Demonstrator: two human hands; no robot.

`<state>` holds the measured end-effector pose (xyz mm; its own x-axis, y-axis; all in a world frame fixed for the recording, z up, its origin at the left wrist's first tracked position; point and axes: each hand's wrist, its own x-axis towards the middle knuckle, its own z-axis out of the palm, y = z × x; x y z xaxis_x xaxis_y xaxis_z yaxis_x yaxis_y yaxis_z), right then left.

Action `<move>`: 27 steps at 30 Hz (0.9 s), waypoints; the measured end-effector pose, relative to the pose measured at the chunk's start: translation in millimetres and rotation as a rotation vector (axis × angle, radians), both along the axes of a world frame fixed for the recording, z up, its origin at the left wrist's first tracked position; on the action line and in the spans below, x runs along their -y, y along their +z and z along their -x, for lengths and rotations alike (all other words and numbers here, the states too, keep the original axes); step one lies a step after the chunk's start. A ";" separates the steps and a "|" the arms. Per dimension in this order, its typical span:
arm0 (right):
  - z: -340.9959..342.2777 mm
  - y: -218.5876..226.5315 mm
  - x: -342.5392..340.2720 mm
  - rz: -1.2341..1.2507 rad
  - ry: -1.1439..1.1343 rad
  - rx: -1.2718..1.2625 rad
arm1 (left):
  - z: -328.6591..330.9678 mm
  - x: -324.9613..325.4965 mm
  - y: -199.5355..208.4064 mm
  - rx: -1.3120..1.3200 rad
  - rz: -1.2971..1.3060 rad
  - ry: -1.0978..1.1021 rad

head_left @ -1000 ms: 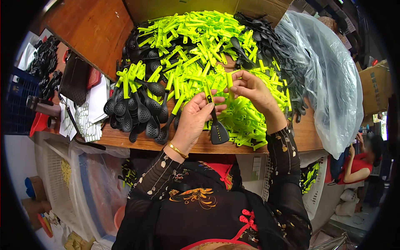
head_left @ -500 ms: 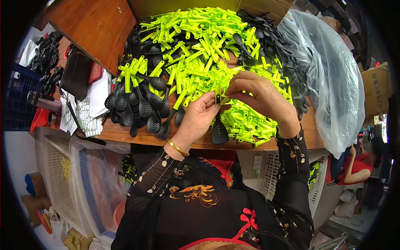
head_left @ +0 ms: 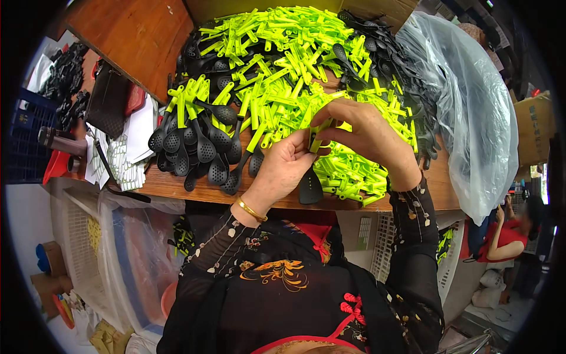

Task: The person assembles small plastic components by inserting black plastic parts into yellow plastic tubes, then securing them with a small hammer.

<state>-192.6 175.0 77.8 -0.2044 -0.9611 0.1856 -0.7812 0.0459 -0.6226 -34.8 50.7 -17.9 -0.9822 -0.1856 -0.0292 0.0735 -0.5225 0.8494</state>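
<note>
Left hand: Gold-coloured bangle [head_left: 250,211] at the wrist, a bare left hand [head_left: 282,169] clamps thumb and fingers on the neck of a flat black plastic spatula [head_left: 311,187], its blade hanging down near the front edge of the brown wooden counter [head_left: 162,184].
Right hand: A bare right hand [head_left: 365,131] bends its fingers over the spatula's upper end, where lime green shows; whether they are clamped on it cannot be told.
Spoons: Black perforated plastic spoons [head_left: 206,148] with lime-green handles bunch left of the hands.
Heap: Loose lime-green plastic handles [head_left: 289,35] pile up beyond.
Far right: Translucent plastic sheeting [head_left: 477,124] drapes before a brown cardboard box [head_left: 533,130].
</note>
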 end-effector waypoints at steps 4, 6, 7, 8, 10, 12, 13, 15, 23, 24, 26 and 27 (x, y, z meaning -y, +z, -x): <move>2.5 5.3 3.7 -0.015 0.052 -0.034 | 1.1 3.9 -3.1 0.025 0.013 -0.003; 1.5 8.0 4.5 -0.087 0.010 0.051 | 1.5 4.4 -2.8 0.026 -0.004 -0.001; 1.1 6.0 4.4 -0.029 0.034 -0.038 | 0.9 4.5 -1.4 0.023 -0.002 -0.001; 0.8 2.1 3.9 0.029 0.058 -0.129 | -0.7 4.2 0.9 0.028 0.041 -0.008; 0.4 -1.6 5.4 0.050 0.097 -0.208 | -1.3 6.3 -3.4 0.030 0.142 -0.017; -2.8 -7.1 3.7 0.054 0.082 -0.231 | -0.2 3.1 -20.2 -0.039 0.100 0.026; -4.1 -7.7 3.9 0.068 0.090 -0.269 | 0.6 -2.1 -15.4 -0.021 0.065 0.074; -5.4 -6.2 4.1 0.088 0.081 -0.273 | -0.3 -1.3 -11.4 0.020 0.140 0.041; -7.8 -5.8 4.3 0.127 0.056 -0.304 | 0.4 3.7 -9.4 -0.007 0.206 0.040; -8.9 -5.7 4.2 0.159 0.042 -0.318 | 0.4 3.5 -7.8 -0.009 0.205 0.038; -11.3 -9.0 3.5 0.205 0.014 -0.289 | -1.2 2.2 -2.5 0.001 0.138 0.065; -13.1 -11.4 3.7 0.253 -0.009 -0.259 | -1.1 1.0 -0.6 0.002 0.136 0.066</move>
